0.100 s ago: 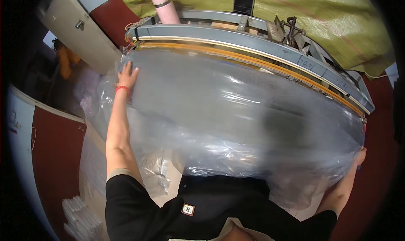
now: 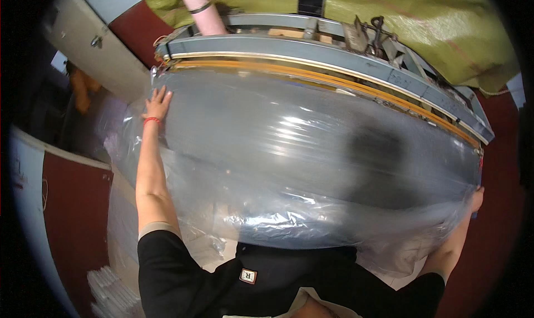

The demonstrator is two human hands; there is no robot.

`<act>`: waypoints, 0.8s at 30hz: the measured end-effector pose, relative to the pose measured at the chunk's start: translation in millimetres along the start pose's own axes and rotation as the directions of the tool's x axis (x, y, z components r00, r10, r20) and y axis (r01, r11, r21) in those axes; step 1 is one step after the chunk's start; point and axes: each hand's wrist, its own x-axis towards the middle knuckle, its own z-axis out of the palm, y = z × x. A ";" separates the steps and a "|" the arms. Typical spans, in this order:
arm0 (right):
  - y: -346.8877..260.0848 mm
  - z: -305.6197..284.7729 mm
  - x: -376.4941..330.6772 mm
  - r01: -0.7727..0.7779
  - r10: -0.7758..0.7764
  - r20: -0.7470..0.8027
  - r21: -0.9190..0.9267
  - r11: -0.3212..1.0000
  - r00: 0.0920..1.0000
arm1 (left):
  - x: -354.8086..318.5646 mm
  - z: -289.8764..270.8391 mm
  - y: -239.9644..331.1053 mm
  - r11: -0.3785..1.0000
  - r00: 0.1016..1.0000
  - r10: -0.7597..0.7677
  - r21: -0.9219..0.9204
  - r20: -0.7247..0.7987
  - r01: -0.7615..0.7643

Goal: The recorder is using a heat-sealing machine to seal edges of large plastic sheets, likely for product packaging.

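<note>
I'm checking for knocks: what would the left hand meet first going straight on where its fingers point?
Probably the left end of the long grey metal beam, past the clear plastic film; depth is unclear.

Fisheye view, bright at centre; the grey metal beam [image 2: 311,48] bows and the corners fade to black. White glare streaks the clear plastic sheeting [image 2: 250,134] mid-frame; a soft-edged shadow [image 2: 378,151] darkens it right of centre.

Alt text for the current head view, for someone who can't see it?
A wide translucent plastic sheet fills the middle, left hand splayed on its left side, right hand at its right edge. Beyond are a grey metal frame, a pink flask and green tarp.
</note>
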 end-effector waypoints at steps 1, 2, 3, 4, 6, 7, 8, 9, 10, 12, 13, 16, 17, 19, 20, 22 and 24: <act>21.2 3.3 18.7 0.027 -0.028 0.001 0.042 0.999 1.000 | 17.7 8.0 -1.5 0.999 0.999 0.047 -0.010 -0.006 -0.047; 37.4 19.5 33.5 0.061 -0.063 0.014 0.087 0.994 0.998 | 35.1 12.6 -18.7 0.996 0.996 0.084 -0.009 -0.015 -0.084; 31.9 44.0 36.2 0.145 -0.127 -0.122 0.156 0.977 0.984 | 52.2 10.1 -48.5 0.973 0.970 0.228 0.041 -0.085 -0.225; -2.7 23.1 12.9 0.086 -0.092 0.019 0.195 0.977 0.996 | 50.3 -1.1 -51.2 0.969 0.968 0.249 0.015 -0.044 -0.248; -10.1 -25.2 -13.3 -0.009 -0.007 0.059 0.259 0.966 0.998 | 25.8 -25.9 60.1 0.949 0.983 0.165 0.259 0.080 -0.181; -21.7 -35.4 -26.1 0.113 -0.102 -0.071 0.170 0.979 0.992 | 1.6 -48.3 96.9 0.955 0.987 0.157 0.246 0.047 -0.163; -38.8 -23.2 -13.8 -0.031 0.031 0.007 0.060 0.998 0.999 | 15.3 -47.0 74.3 0.949 0.946 0.308 -0.034 -0.105 -0.313; -49.2 -14.2 -15.3 0.102 -0.101 -0.022 0.045 0.994 0.995 | 12.0 -38.6 81.2 0.856 0.919 0.389 -0.343 -0.065 -0.386; -51.8 -2.0 -9.9 0.112 -0.111 -0.022 0.093 0.989 0.994 | 5.4 -36.0 98.4 0.682 0.884 0.466 -0.621 -0.038 -0.386; -35.5 -7.8 -7.9 0.059 -0.059 -0.012 0.023 0.998 0.998 | -146.6 -41.1 245.5 0.422 0.675 0.730 -0.845 0.103 -0.328; -22.7 -14.1 -7.2 0.045 -0.044 -0.025 0.038 0.998 0.999 | -217.8 -55.7 294.5 0.376 0.476 0.863 -0.845 0.170 -0.381; -5.9 -14.9 1.2 0.048 -0.044 -0.047 0.096 0.994 0.998 | -358.4 -52.0 363.7 0.328 -0.138 0.932 -0.942 0.336 -0.077; -11.6 -13.5 -0.5 0.075 -0.069 -0.050 0.124 0.989 0.996 | -386.9 -32.0 366.7 0.342 -0.249 0.903 -0.937 0.350 -0.075; -18.5 -5.4 -2.2 0.078 -0.074 -0.035 0.144 0.987 0.997 | -457.2 -6.0 385.3 0.241 -0.291 0.934 -0.966 0.206 0.090; -21.0 -5.4 -2.5 0.079 -0.075 -0.037 0.146 0.986 0.997 | -488.3 24.5 390.4 0.244 -0.185 0.955 -0.969 0.231 0.049; -19.8 -8.6 -4.7 0.084 -0.079 -0.039 0.152 0.985 0.996 | -521.1 43.1 399.8 0.245 -0.076 0.967 -0.970 0.244 0.004; -21.9 -11.7 -6.3 0.093 -0.088 -0.040 0.164 0.982 0.995 | -529.1 39.0 408.7 0.744 -0.486 0.664 -0.565 0.568 0.357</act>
